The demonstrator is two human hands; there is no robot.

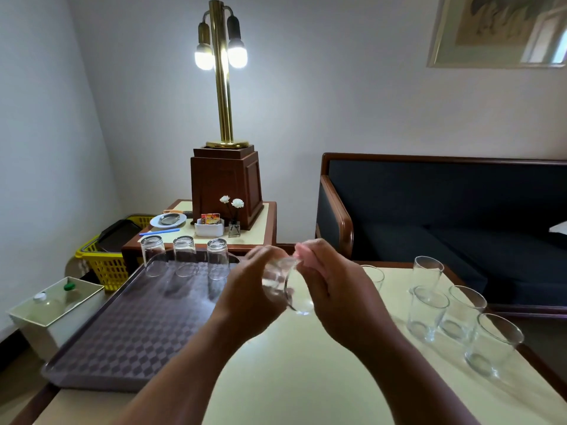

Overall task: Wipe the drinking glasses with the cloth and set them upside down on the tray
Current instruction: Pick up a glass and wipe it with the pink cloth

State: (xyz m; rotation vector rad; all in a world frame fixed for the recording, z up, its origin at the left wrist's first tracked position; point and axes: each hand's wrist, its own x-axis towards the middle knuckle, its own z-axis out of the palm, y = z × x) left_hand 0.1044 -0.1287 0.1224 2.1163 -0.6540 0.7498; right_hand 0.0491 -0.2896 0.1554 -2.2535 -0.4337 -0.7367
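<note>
At centre frame, my left hand [251, 283] and right hand [333, 286] both grip one clear drinking glass [280, 282], tilted above the cream table [306, 378]. Wiping appears under way; the cloth is not clearly discernible. Next: invert it beside three upturned glasses [185, 256] on the purple checked tray [122, 332], lower left.

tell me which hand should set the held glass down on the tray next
Left, likely. Both hands hold the glass, but the left hand is nearer the tray, next to the three upturned glasses; the right hand would have to cross over.
</note>
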